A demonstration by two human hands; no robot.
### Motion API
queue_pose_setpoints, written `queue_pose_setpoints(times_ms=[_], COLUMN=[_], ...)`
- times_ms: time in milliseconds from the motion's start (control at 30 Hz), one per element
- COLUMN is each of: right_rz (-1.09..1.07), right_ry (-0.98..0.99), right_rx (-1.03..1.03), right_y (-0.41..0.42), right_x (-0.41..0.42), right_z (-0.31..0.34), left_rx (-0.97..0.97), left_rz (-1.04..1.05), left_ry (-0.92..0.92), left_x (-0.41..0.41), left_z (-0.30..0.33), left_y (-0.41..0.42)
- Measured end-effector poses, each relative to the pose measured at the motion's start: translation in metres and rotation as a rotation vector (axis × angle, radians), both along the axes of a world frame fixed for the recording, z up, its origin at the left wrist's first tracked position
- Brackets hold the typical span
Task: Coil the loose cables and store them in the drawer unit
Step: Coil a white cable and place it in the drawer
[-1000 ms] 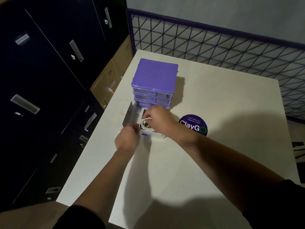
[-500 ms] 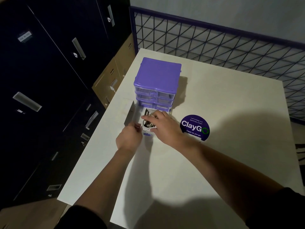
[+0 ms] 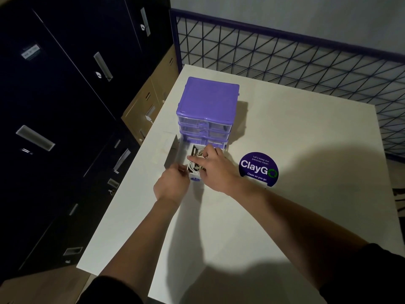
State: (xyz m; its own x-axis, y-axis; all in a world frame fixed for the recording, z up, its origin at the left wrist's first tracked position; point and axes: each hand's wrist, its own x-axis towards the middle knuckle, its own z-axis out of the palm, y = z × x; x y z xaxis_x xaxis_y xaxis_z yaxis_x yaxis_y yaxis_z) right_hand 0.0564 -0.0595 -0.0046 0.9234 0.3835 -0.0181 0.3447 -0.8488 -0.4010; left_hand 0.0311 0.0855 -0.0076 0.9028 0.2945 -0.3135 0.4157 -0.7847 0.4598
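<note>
- Head view: the purple drawer unit (image 3: 208,110) stands on the white tabletop (image 3: 285,216), close to the left edge and toward the far side, purple lid on top and clear drawer fronts facing the person.
- Its bottom drawer (image 3: 194,172) is pulled out toward the near edge; the drawers above it sit pushed in.
- And there is the white cable (image 3: 194,166), coiled and lying inside the open drawer, loops showing between the two hands.
- Right hand (image 3: 215,170) reaches over the drawer from the right, fingers curled down onto the coil; the forefinger points left across the loops and the thumb lies on the upper part of the bundle. It presses and pinches the cable down into the drawer.
- Left hand (image 3: 173,185) comes in from the near left, fingers curled at the drawer's near-left corner, pinching its front edge right beside the small purple handle.
- A thin grey panel (image 3: 172,153) stands on edge just left of the open drawer; what it is, I cannot tell.
- A round purple sticker (image 3: 258,170) reading "ClayGo" lies flat on the tabletop to the right of the drawer, near the right wrist.
- Off the left edge stand dark filing cabinets (image 3: 54,128), with a tan cabinet (image 3: 149,102) behind them.
- Beyond the far edge runs a wire mesh fence (image 3: 306,62) with a dark blue top rail.
- Dark sleeves (image 3: 361,277) cover both upper arms at the bottom of the frame.
</note>
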Motion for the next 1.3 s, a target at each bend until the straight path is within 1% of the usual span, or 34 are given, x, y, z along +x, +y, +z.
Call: queue_pose_setpoints(times_ms=[133,267,367,600,800,900,1000,1100,1167,1300], right_rz=[0.068,-0.040,-0.067,-0.087,-0.056,-0.070,-0.066,-0.098,-0.145,-0.227], right_ry=[0.004,0.004,0.014,0.104,0.050,-0.022,-0.014,0.016,0.012,-0.003], right_rx=[-0.045,0.096,0.110,0.023,-0.120,-0.141,-0.130,-0.028,0.072,0.214], right_y=[-0.003,-0.008,-0.010,-0.006,-0.003,-0.004,-0.005,-0.008,-0.011,-0.017], right_x=[0.002,0.000,0.003,0.002,-0.003,-0.007,-0.007,-0.008,-0.009,-0.010], right_z=[-0.001,0.004,0.004,0.005,0.002,0.001,0.000,0.001,0.002,0.004], left_rx=[-0.005,-0.008,-0.009,-0.010,-0.004,0.003,0.015,0.005,-0.018,-0.018], left_rz=[0.002,0.006,0.005,0.010,0.007,0.001,-0.003,-0.010,0.003,0.046], left_ry=[-0.004,-0.004,-0.001,0.007,0.009,0.000,-0.027,-0.111,-0.210,-0.516], left_x=[0.000,0.000,0.000,-0.001,-0.003,-0.005,-0.007,-0.013,-0.017,-0.016], left_z=[-0.001,-0.002,-0.003,-0.001,0.001,0.001,0.002,0.009,0.019,0.037], left_y=[0.001,0.001,0.002,-0.001,-0.002,-0.002,-0.001,-0.003,-0.005,0.003])
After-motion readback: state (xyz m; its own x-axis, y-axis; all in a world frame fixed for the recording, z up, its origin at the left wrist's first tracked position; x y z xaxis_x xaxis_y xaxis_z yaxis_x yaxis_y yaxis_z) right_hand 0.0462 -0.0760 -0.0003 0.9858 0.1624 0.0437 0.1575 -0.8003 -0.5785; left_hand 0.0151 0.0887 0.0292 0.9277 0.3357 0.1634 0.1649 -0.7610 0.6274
